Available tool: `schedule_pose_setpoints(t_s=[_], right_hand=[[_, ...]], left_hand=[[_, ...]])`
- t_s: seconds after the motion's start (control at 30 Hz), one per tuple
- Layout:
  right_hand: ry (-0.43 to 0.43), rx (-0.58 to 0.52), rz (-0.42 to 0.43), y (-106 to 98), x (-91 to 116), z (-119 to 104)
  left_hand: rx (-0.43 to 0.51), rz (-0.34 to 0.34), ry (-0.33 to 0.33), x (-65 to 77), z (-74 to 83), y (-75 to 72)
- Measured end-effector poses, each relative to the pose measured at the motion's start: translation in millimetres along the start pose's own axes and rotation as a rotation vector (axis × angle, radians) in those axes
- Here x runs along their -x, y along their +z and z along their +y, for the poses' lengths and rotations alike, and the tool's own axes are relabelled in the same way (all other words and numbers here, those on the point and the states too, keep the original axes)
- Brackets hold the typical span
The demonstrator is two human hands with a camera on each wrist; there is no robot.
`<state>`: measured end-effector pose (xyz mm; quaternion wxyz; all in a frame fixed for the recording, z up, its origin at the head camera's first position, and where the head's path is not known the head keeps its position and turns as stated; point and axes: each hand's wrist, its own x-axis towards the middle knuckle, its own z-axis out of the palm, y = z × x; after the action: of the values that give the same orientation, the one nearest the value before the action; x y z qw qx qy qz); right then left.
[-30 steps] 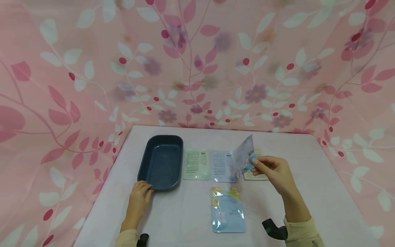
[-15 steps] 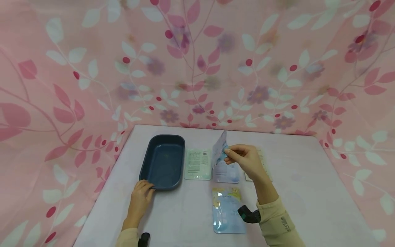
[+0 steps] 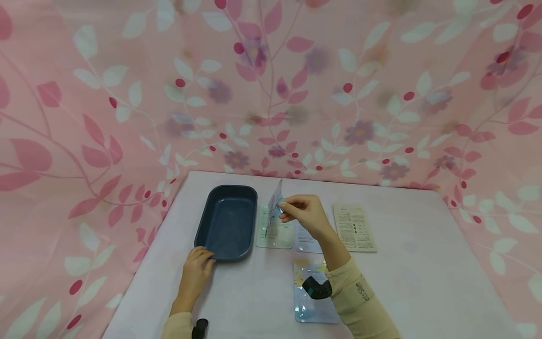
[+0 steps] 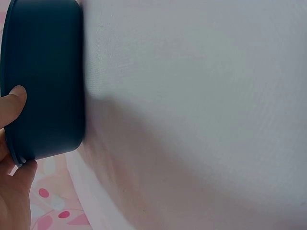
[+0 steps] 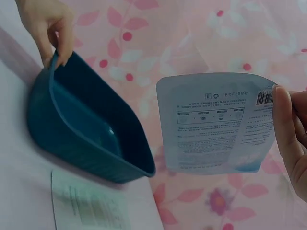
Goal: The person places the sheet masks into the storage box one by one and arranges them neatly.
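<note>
My left hand (image 3: 196, 273) pinches the near left corner of a deep navy-blue rectangular dish (image 3: 228, 226), thumb outside the rim. The dish sits on the table with nothing in it. In the left wrist view the thumb (image 4: 14, 103) presses against its outer wall. My right hand (image 3: 306, 214) holds a pale lavender-blue sheet mask packet (image 3: 274, 205) upright by one edge, between thumb and fingers. The right wrist view shows the packet's printed back (image 5: 206, 124) with a barcode. It hangs above a green packet (image 3: 275, 238), just right of the dish.
Right of the green packet lie a lavender packet (image 3: 306, 241), partly behind my right wrist, and a cream packet (image 3: 354, 228). A light-blue packet with a yellow top (image 3: 311, 308) lies nearer, partly under my right forearm. Pink floral cloth (image 3: 271, 94) surrounds the white table (image 3: 423, 263).
My right hand has carried the held packet left, from over the cream and lavender packets to over the green one, turning it more edge-on. My left hand keeps its hold on the dish.
</note>
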<state>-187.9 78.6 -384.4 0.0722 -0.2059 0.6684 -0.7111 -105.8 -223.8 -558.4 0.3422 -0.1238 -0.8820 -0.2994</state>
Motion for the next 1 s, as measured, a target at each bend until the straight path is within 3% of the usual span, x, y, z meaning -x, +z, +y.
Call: schedule_pose_setpoints(t_s=[0.33,0.67,1.0], right_hand=[[0.047,-0.049,-0.033,34.3,-21.8,15.2],[0.138,-0.068,-0.072,72.1,-41.4,45.5],[0.268,-0.055,0.045,98.8,-41.5,87.0]], left_hand=[[-0.014,-0.01,-0.014,-0.5,-0.1,1.1],[-0.021,-0.017,0.003,-0.1,-1.5,0.5],[-0.017,-0.019,0.002,0.6,-1.0,0.2]])
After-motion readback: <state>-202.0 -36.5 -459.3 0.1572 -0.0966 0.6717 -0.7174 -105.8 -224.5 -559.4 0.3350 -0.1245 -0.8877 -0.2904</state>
